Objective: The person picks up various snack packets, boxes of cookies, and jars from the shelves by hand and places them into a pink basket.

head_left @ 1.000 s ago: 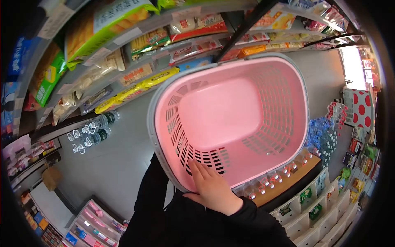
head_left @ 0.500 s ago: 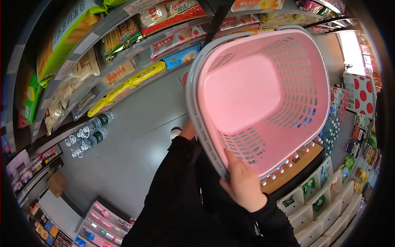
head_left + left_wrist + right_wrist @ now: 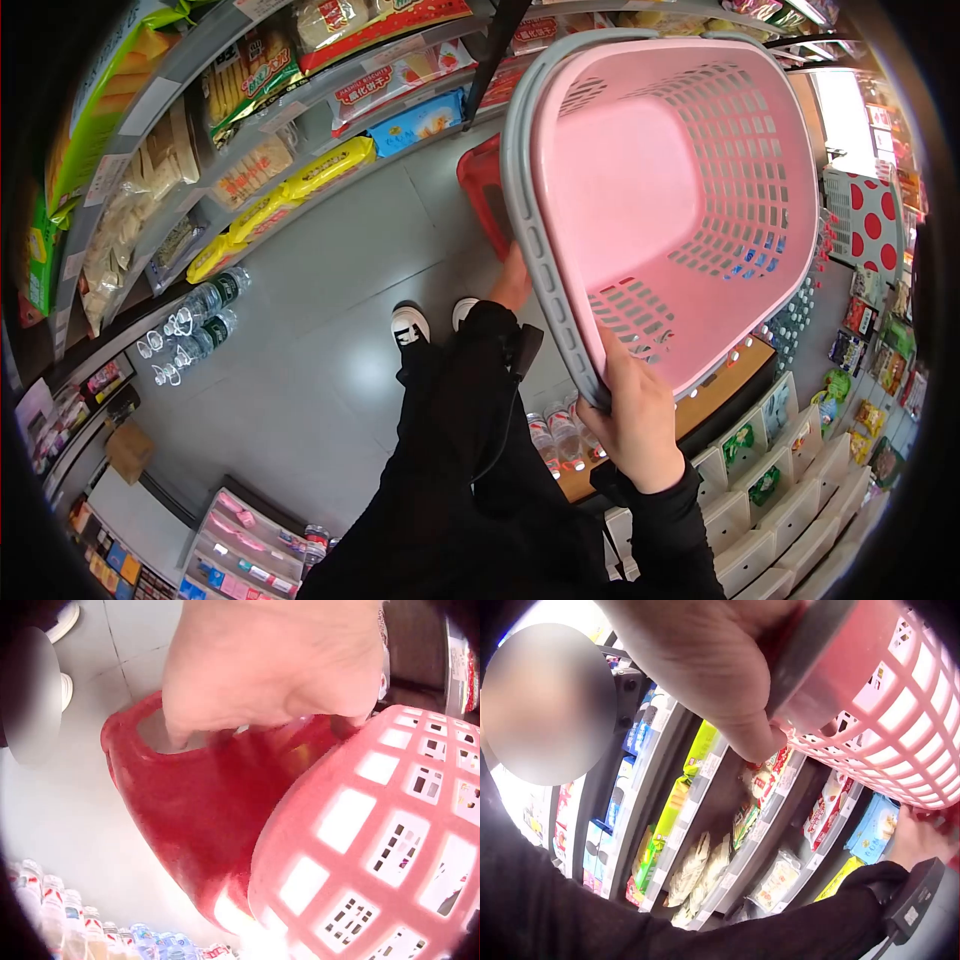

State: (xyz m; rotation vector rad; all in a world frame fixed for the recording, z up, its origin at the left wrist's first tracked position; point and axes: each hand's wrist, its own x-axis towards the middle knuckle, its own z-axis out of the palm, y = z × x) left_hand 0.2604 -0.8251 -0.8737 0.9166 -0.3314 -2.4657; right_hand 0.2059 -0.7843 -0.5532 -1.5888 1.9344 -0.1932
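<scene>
A pink basket (image 3: 630, 190) with slotted walls and a grey rim is tilted, its opening towards the head camera. My right hand (image 3: 640, 420) grips its near rim, thumb inside the wall; the right wrist view shows this hand (image 3: 712, 675) on the grey rim. Behind the pink basket, partly hidden by it, is a red basket (image 3: 482, 190). In the left wrist view my left hand (image 3: 277, 667) has its fingers curled over the edge of the red basket (image 3: 195, 802), beside its handle opening. In the head view only part of the left hand (image 3: 513, 282) shows.
Shelves with packaged snacks (image 3: 250, 175) run along the upper left. Large water bottles (image 3: 190, 335) stand on the floor at left. Bottles (image 3: 560, 440) and a wooden ledge (image 3: 735, 375) lie at lower right, beside white bins (image 3: 760, 500). Two shoes (image 3: 410, 325) show on the floor.
The pink basket has moved right and tilted further, with my right hand on its rim. The left hand has come out from behind it, and the red basket has come into view.
</scene>
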